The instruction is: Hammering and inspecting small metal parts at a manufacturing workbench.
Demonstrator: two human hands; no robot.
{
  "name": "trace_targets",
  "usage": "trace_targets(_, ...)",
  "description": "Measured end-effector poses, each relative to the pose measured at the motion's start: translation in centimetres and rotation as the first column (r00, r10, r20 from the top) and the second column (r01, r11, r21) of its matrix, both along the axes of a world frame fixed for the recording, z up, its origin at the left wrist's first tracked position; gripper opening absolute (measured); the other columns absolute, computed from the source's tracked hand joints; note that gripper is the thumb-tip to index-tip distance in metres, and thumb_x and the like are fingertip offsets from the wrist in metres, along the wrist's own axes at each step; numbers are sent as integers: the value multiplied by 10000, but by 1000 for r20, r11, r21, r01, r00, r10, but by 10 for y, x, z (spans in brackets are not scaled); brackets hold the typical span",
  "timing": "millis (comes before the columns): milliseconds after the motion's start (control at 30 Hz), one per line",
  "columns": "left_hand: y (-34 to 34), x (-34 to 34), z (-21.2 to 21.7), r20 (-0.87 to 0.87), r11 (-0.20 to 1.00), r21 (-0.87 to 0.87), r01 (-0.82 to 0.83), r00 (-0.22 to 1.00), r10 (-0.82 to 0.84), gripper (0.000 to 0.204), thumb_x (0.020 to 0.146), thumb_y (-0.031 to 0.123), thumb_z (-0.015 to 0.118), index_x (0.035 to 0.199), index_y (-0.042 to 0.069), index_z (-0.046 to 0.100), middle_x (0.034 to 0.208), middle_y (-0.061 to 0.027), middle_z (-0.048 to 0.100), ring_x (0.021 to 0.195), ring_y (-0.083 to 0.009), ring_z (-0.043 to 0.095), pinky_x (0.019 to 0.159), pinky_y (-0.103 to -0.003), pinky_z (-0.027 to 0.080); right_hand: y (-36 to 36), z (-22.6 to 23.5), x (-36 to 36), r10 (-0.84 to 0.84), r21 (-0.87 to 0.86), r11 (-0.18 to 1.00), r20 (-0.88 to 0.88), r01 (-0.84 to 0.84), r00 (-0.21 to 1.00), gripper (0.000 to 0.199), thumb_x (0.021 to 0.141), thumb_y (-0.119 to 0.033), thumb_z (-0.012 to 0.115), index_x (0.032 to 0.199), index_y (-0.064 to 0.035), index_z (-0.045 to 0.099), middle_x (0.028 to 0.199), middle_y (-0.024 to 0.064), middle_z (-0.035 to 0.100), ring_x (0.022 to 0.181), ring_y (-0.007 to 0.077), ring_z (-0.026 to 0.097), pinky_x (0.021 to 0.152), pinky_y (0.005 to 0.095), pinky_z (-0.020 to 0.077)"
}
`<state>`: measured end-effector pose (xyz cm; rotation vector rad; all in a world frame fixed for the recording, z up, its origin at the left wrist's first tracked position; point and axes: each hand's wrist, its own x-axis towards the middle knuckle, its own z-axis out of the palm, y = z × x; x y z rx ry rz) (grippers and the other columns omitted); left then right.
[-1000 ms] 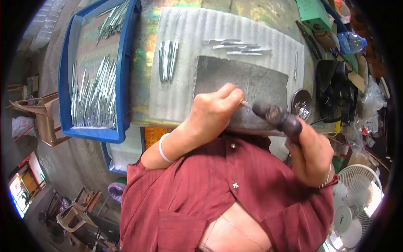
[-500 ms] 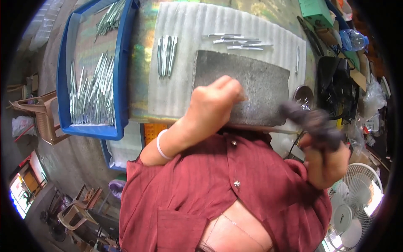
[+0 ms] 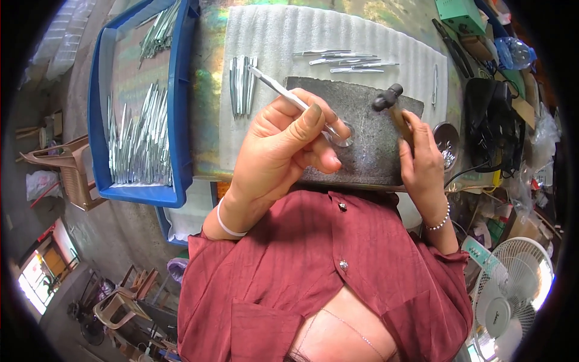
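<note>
Now left hand pinches metal strip above stone slab.

A thin silver metal strip is pinched in the left hand, slanting up and to the left, its lower rounded end resting on the dark grey stone block. A small hammer with a dark head and wooden handle is held in the right hand, head raised above the block.
</note>
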<state>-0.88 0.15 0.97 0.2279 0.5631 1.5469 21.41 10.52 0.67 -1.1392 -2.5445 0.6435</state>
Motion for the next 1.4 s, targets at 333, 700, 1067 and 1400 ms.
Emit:
trace_targets(333,11,1,-3,-134,995,-99,-6,991,-7,169,899,138,587,1020,31,538,797,-117,650,551,-138,620,485,-204,501,40,5,10,-11,-19,1000,-28,10,1000,265,840,-92,579,1085,5,556,903,174,587,762,296,600,686,351,475)
trace_targets(700,1,8,11,-596,994,-102,-30,802,-37,171,911,50,543,1057,-37,525,772,-102,630,635,-108,600,570,-209,490,172,-71,38,-308,182,945,228,270,924,405,742,-134,588,1111,11,504,779,160,611,731,282,627,670,360,480)
trace_targets(1067,4,8,14,-738,992,-113,59,663,-124,199,899,28,539,1080,-29,597,682,-13,618,612,-50,581,540,-180,448,90,36,19,-218,-610,793,-302,-12,928,291,777,13,519,1066,43,540,784,7,549,649,37,496,554,177,399)
trace_targets(1400,4,29,-3,-738,999,13,-31,674,31,180,878,22,582,1055,-9,595,773,-49,645,718,-77,618,615,-217,475,-2,43,-35,-162,-677,665,-543,-316,824,155,910,-64,536,1030,33,525,715,20,599,587,41,553,526,171,446)
